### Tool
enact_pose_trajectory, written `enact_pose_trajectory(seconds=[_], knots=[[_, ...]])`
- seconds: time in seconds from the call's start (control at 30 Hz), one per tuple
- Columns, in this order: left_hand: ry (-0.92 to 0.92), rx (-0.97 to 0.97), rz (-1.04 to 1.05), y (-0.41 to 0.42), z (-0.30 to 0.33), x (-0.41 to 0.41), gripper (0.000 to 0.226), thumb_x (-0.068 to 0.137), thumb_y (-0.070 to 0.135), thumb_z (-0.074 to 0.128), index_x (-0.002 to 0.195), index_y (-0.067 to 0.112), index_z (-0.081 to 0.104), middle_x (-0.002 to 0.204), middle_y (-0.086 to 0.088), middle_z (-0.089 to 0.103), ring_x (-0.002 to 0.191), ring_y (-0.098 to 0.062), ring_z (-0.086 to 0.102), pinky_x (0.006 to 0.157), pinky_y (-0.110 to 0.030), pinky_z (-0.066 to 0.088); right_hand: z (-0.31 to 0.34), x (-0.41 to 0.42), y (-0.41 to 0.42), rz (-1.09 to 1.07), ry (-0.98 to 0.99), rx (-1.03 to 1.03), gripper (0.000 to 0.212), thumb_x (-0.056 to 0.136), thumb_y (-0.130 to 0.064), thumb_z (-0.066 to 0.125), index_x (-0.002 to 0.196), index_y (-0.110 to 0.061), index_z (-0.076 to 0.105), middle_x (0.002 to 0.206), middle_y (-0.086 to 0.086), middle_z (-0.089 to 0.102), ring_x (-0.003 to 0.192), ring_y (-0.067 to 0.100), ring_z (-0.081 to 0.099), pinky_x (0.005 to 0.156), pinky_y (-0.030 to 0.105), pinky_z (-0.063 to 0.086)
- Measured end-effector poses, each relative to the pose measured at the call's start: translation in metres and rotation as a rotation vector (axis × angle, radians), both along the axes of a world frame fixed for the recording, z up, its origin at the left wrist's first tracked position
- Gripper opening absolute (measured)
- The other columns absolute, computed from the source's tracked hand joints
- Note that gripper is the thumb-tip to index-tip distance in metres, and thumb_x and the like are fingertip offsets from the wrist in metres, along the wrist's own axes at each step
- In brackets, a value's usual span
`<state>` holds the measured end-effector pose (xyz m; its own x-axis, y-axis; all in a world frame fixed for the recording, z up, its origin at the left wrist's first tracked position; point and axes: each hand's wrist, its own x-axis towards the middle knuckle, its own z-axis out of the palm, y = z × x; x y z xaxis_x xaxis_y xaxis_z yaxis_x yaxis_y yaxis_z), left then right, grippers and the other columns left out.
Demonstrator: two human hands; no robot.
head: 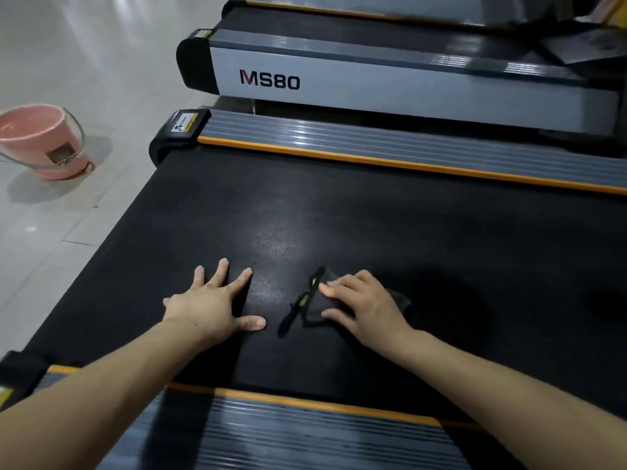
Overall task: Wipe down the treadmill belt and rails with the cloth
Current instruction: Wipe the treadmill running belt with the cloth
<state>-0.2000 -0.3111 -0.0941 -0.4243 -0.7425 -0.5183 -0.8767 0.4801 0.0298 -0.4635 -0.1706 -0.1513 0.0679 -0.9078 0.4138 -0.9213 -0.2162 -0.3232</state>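
Currently mid-belt: right hand (364, 305) presses dark cloth (314, 307) flat on belt (339, 205); left hand (212, 301) splayed, bracing beside it. Far rail (407, 149), near rail (305, 435) apparently unwiped; most work remains.

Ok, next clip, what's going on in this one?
A person is cleaning a treadmill, seen from their own head camera. The right hand presses a dark cloth onto the black belt, its fingers laid over the cloth. The left hand rests flat on the belt beside it, fingers spread, holding nothing. The grey side rails with orange edging run along both sides of the belt. A pink bucket stands on the tiled floor past the treadmill's end.
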Motion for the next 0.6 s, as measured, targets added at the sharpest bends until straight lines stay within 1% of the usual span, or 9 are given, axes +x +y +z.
enact_pose_trajectory(seconds=[0.07,0.1,0.17,0.23,0.3,0.37,0.43,0.53,0.6], knots=[[0.008,-0.016,-0.015,-0.003,0.003,0.002,0.105,0.067,0.097,0.042,0.152,0.059,-0.008,0.167,0.016,-0.017,0.156,-0.023,-0.010,0.110,-0.062,0.036,-0.001,-0.018,-0.022,0.047,0.071,-0.011,0.038,0.088,-0.046,0.068,0.115,-0.019,0.070,0.109,-0.004,0.067,0.089,0.023,0.056,0.086,0.035,0.048],[0.009,-0.023,-0.015,-0.006,0.005,0.004,0.104,0.069,0.096,0.043,0.153,0.058,-0.005,0.167,0.015,-0.015,0.156,-0.022,-0.008,0.111,-0.060,0.036,-0.003,-0.030,-0.044,-0.014,0.109,-0.029,0.038,0.088,-0.046,0.068,0.114,-0.019,0.070,0.110,-0.003,0.067,0.091,0.026,0.056,0.085,0.039,0.049],[0.024,-0.032,0.022,-0.013,0.010,0.011,0.104,0.071,0.093,0.048,0.155,0.054,0.000,0.168,0.013,-0.010,0.156,-0.022,-0.004,0.112,-0.059,0.033,-0.001,-0.050,-0.093,-0.289,0.079,-0.049,0.038,0.086,-0.045,0.068,0.114,-0.019,0.070,0.111,-0.001,0.066,0.094,0.029,0.054,0.084,0.044,0.050],[0.037,-0.019,0.063,-0.019,0.010,0.020,0.105,0.070,0.092,0.050,0.155,0.054,0.001,0.169,0.013,-0.008,0.156,-0.022,-0.003,0.114,-0.060,0.030,0.004,-0.054,-0.125,-0.543,0.000,0.070,0.039,0.089,-0.046,0.065,0.120,-0.022,0.067,0.113,-0.001,0.063,0.099,0.029,0.051,0.089,0.045,0.048],[0.026,-0.007,0.049,-0.022,0.005,0.024,0.104,0.072,0.092,0.048,0.155,0.054,-0.001,0.169,0.013,-0.009,0.156,-0.023,-0.004,0.115,-0.061,0.030,0.006,-0.050,-0.129,-0.605,0.005,0.121,0.040,0.090,-0.047,0.063,0.121,-0.023,0.066,0.110,-0.001,0.063,0.099,0.028,0.050,0.089,0.044,0.046],[0.022,-0.012,0.040,-0.023,-0.001,0.024,0.102,0.073,0.091,0.047,0.155,0.054,-0.002,0.168,0.013,-0.011,0.156,-0.025,-0.006,0.115,-0.062,0.030,0.004,-0.039,-0.110,-0.512,0.000,0.039,0.038,0.086,-0.046,0.068,0.115,-0.022,0.068,0.100,0.001,0.063,0.089,0.030,0.052,0.080,0.045,0.049],[0.034,-0.007,0.059,-0.023,-0.005,0.022,0.101,0.074,0.089,0.049,0.155,0.055,-0.002,0.168,0.013,-0.012,0.156,-0.025,-0.008,0.113,-0.066,0.031,-0.002,-0.016,-0.074,-0.349,0.018,-0.019,0.038,0.083,-0.048,0.069,0.111,-0.021,0.069,0.096,-0.002,0.064,0.083,0.027,0.051,0.074,0.042,0.049],[0.041,0.000,0.077,-0.021,-0.006,0.021,0.099,0.078,0.085,0.050,0.155,0.054,-0.004,0.167,0.014,-0.016,0.155,-0.024,-0.012,0.111,-0.071,0.028,-0.008,0.017,-0.030,-0.027,0.019,0.026,0.040,0.088,-0.051,0.066,0.115,-0.021,0.067,0.104,-0.007,0.064,0.084,0.022,0.052,0.080,0.034,0.046],[0.045,-0.004,0.086,-0.018,-0.006,0.021,0.098,0.080,0.084,0.050,0.155,0.053,-0.004,0.167,0.013,-0.017,0.155,-0.024,-0.014,0.111,-0.073,0.025,-0.007,0.002,-0.046,0.098,0.076,0.017,0.039,0.090,-0.050,0.064,0.114,-0.020,0.067,0.105,-0.005,0.064,0.087,0.023,0.054,0.081,0.036,0.047]])
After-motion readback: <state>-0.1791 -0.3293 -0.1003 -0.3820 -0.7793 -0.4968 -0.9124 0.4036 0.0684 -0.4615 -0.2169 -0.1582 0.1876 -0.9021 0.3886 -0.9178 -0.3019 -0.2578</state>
